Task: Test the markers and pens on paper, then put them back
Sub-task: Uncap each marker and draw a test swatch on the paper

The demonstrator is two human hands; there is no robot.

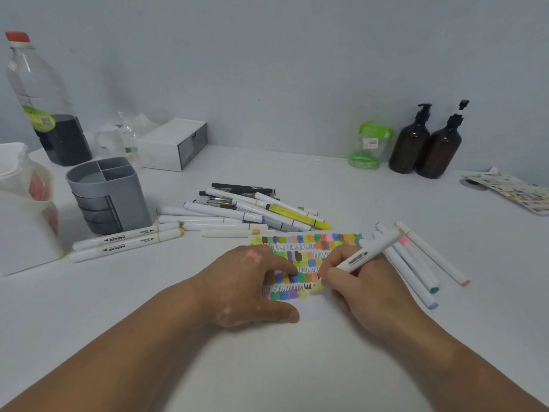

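table (371, 188) matt white, smooth | markers (246, 217) glossy plastic | organizer (130, 203) matt grey plastic

Right hand (361, 288) gripping white marker (367, 254), pale yellow tip touching paper (306, 257) beside colour swatches. Left hand (252, 288) lying flat, fingers pressing paper down. Pile of markers and pens (246, 212) lying behind paper; grey pen holder (110, 194) standing left; four markers (416, 260) lying right.
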